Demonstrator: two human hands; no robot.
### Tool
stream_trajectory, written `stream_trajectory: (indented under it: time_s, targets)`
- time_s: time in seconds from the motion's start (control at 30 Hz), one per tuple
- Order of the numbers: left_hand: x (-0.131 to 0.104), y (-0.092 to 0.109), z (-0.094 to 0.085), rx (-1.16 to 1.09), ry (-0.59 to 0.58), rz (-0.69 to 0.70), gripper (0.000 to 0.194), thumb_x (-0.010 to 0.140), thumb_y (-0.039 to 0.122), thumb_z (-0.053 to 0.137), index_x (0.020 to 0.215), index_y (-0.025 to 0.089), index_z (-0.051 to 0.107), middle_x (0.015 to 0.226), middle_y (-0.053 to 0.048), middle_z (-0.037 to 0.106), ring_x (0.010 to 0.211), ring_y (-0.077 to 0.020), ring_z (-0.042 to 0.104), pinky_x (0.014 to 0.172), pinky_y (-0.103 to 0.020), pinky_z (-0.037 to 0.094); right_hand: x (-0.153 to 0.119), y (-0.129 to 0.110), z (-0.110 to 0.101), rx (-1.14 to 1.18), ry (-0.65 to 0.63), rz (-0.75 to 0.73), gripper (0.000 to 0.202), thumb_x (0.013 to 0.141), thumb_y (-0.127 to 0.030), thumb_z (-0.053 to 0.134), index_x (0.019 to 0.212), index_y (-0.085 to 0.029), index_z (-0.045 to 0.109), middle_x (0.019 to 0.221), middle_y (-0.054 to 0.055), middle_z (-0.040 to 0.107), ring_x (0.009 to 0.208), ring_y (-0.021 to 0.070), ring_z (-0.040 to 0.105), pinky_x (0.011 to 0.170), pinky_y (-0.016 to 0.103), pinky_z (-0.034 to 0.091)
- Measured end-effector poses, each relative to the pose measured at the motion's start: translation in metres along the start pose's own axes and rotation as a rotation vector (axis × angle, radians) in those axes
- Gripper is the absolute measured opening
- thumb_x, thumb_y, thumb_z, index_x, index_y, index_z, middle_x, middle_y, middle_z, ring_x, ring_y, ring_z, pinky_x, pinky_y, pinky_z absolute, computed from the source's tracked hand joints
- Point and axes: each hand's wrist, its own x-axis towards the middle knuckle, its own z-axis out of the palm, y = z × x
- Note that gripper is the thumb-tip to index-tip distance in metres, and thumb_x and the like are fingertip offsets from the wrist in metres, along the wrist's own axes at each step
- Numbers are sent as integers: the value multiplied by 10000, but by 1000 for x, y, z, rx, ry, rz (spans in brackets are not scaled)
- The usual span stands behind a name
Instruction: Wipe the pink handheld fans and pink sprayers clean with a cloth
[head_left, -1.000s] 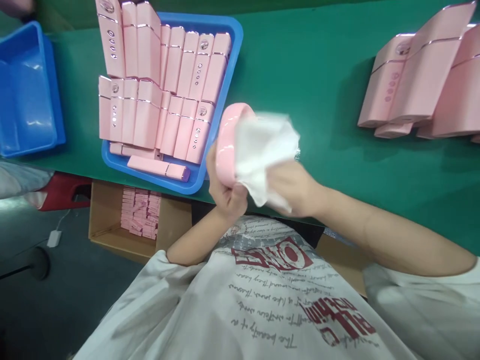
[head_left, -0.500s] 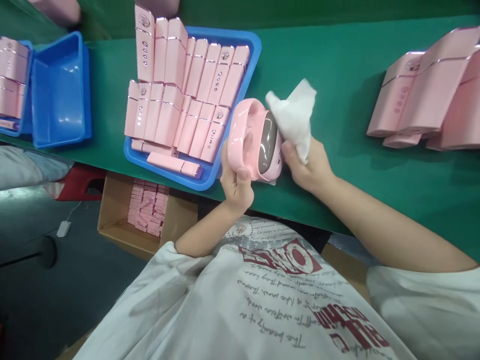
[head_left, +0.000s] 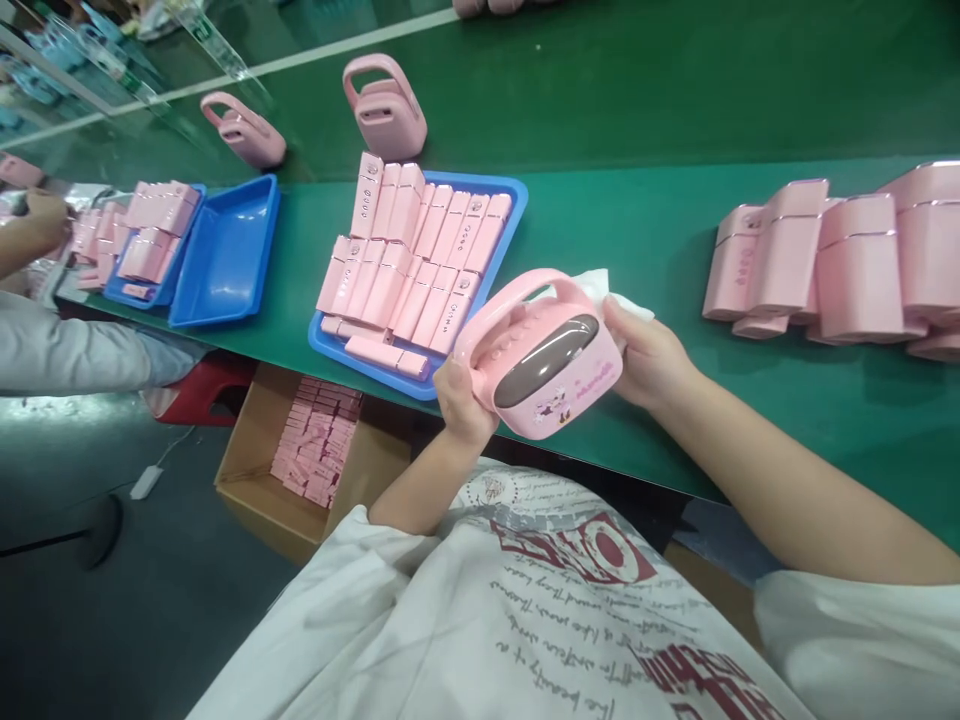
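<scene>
A pink portable speaker with a carrying handle, a dark glossy window and a cartoon print is held up over the table's front edge, its printed face toward me. My left hand grips its left end beside the handle's base. My right hand is closed on a white cloth at the speaker's right end. Part of the cloth and the right fingertips are hidden behind the speaker.
Left of the speaker, a blue tray holds rows of pink box-shaped pieces. More pink pieces stand at right. Two handled pink units sit behind. Another blue tray and a co-worker's hand are farther left; a cardboard box stands below.
The speaker has turned so its printed face now shows. My right hand has brought the cloth against its right end, partly behind it. The camera view has tilted up.
</scene>
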Motion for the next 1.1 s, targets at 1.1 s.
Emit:
stream_trajectory:
  time_s: [1.1]
  targets:
    - [29,3,2,-238,50,-427,491,874,594,393,662,229,644,898,-25,721,1069,-247,655,976,-477,505,-15,-9,7,-87,70,-142,524,772,-650,611,1136,-273,638,1186,46,667,1153,300,599,919,451,546]
